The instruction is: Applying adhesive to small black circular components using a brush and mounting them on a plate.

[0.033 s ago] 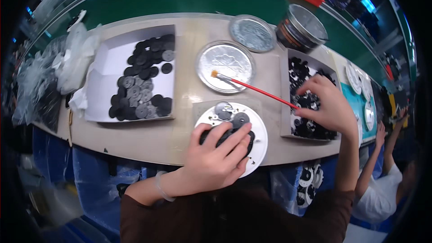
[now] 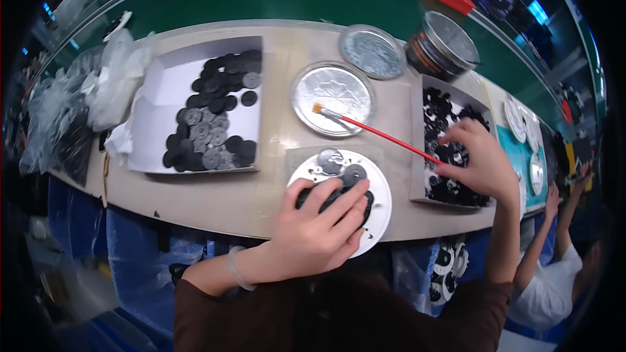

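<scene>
hovering over small black parts (image 2: pixel 450 189), the right hand (image 2: pixel 479 161) has fingers apart; the white disc (image 2: pixel 377 221) lies leftward, under the left hand (image 2: pixel 318 227), its fingers spread

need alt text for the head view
A person's left hand covers gears on a round white plate; the right hand is over a box of small black parts. A red brush spans from a silver disc to that box. Further left, another box holds black and grey discs.

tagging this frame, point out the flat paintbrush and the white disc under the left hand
Flat paintbrush (image 2: pixel 385 136): head view, red handle.
White disc (image 2: pixel 383 191): head view, bare right side.
</scene>
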`<act>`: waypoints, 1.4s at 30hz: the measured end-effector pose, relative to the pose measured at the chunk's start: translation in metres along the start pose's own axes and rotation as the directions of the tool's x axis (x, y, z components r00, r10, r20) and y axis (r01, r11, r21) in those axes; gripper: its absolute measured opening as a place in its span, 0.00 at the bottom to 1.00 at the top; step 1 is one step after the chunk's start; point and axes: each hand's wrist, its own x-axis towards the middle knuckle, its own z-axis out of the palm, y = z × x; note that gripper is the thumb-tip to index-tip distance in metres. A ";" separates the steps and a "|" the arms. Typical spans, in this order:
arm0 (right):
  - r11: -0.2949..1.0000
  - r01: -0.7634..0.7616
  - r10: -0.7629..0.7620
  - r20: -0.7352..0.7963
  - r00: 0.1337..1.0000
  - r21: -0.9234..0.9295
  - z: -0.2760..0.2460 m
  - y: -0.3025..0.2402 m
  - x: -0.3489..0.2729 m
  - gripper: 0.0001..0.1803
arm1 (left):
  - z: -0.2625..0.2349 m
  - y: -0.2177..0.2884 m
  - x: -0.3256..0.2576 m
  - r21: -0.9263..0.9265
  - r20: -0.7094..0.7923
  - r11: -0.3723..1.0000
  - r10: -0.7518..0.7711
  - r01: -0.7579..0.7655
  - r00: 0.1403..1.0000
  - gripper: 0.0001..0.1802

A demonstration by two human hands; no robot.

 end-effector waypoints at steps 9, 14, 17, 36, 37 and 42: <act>0.949 -0.224 0.241 -0.054 0.969 0.220 -0.006 -0.002 -0.013 0.11 | -0.002 -0.003 -0.008 -0.018 -0.066 1.000 0.007 -0.008 0.998 0.19; 0.790 0.109 0.092 -0.293 0.952 0.604 -0.020 0.008 -0.003 0.12 | 0.008 -0.002 -0.017 -0.068 -0.120 0.998 0.003 -0.012 0.993 0.22; 0.764 0.247 0.032 -0.417 0.908 0.596 -0.023 -0.001 0.019 0.07 | 0.012 0.001 -0.019 -0.033 -0.155 0.999 0.002 -0.007 0.988 0.22; 0.644 0.652 -0.011 -0.848 0.530 0.400 -0.037 -0.023 0.058 0.08 | -0.001 -0.002 -0.016 0.032 -0.070 0.999 -0.035 0.038 0.997 0.21; 0.681 0.630 0.039 -0.877 0.479 0.374 -0.051 -0.006 0.050 0.09 | -0.003 0.000 -0.014 0.067 -0.063 0.997 -0.031 0.035 0.998 0.21; 0.814 0.433 0.241 -0.904 0.354 0.387 -0.064 0.068 0.045 0.09 | -0.003 0.009 0.000 0.052 -0.030 0.998 -0.020 0.021 0.999 0.19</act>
